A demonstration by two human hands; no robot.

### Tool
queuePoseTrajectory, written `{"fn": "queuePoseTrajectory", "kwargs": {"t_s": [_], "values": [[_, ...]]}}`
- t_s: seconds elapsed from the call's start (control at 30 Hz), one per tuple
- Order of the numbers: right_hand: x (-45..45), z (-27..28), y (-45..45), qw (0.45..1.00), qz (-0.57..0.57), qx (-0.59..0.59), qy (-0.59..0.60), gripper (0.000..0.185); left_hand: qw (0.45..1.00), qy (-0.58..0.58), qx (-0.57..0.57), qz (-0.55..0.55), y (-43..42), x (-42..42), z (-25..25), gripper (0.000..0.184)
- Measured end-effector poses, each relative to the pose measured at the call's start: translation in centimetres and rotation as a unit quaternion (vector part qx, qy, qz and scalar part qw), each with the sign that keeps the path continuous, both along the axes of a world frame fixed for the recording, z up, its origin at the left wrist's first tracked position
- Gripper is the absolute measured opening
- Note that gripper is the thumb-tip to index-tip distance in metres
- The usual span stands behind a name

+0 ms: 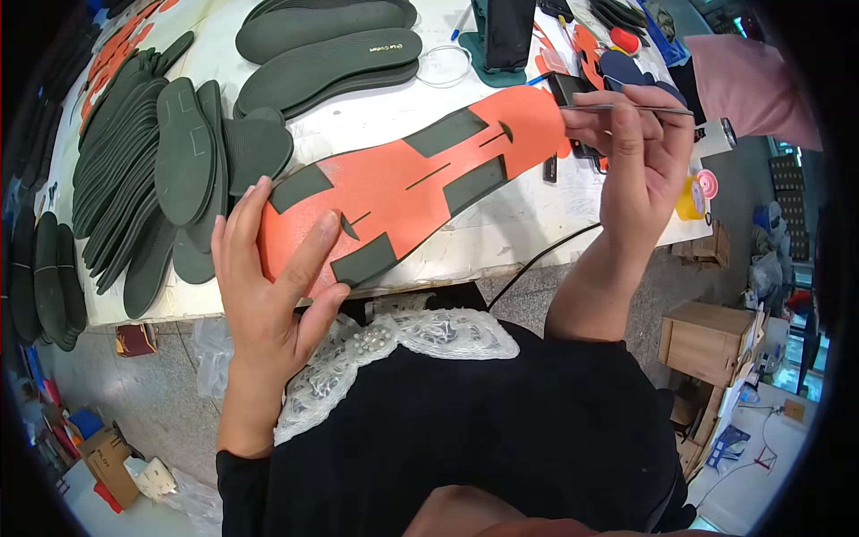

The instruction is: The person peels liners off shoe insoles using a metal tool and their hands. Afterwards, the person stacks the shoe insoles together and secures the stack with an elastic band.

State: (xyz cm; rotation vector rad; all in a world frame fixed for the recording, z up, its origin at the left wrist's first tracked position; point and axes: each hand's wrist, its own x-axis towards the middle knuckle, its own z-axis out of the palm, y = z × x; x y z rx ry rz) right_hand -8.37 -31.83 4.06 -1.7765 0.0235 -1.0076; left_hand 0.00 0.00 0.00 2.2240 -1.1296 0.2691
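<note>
The orange, sole-shaped flat template with slots and rectangular cut-outs (pixel 380 174) lies diagonally across the near part of the white-topped desk (pixel 528 215), its broader end at the left hand (pixel 268 282) and its rounded, narrower end beside the right hand (pixel 640 148). A dark grey-green insole (pixel 479 185) shows through the rectangular openings and along the lower edge, directly beneath the template. The left hand is spread wide over the broader end: the index fingertip rests on the orange surface near a curved slot, the thumb lies at the lower edge beside a cut-out, and the remaining fingers reach along the left border; whether any of them grip from below cannot be told. The right hand is closed in a pinch, thumb and fingers gripping a slim, grey, metallic-looking rod (pixel 667 111), which runs almost level, its left tip next to the rounded end; contact between tip and template cannot be determined. To the left of the template, just past the left hand, stands a fanned pile of dark grey-green insoles (pixel 125 166); beyond its upper edge lie large dark insoles with pale lettering (pixel 331 72).
</note>
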Motion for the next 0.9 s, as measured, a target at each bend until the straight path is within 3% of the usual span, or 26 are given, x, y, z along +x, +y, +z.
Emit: {"fn": "queuePoseTrajectory", "kwargs": {"t_s": [0.17,0.33,0.5,0.63,0.83,0.9], "values": [[0.7,-0.8,-0.5,0.997,-0.008,0.000,-0.082,0.017,1.000,0.000,0.014,0.005,-0.3,0.1,0.2,0.052],[0.7,-1.0,-0.2,0.997,0.072,0.022,-0.007,0.014,1.000,0.015,0.017,0.012,-0.6,-0.2,0.4,0.050],[2.0,-1.5,0.6,0.993,0.113,-0.026,0.012,0.011,1.000,0.022,0.010,0.015,-0.6,-0.3,0.1,0.049],[3.2,-0.4,4.1,0.972,0.194,-0.084,0.101,0.010,1.000,0.016,0.001,0.001,-0.5,-0.1,-0.1,0.049],[3.7,-0.4,4.0,0.960,0.206,-0.117,0.146,0.011,1.000,-0.007,-0.013,0.013,-0.8,-0.3,-0.7,0.049],[3.4,-0.6,3.0,0.979,0.153,-0.086,0.102,0.011,1.000,-0.005,-0.020,0.018,-0.8,-0.3,-1.0,0.048]]}}
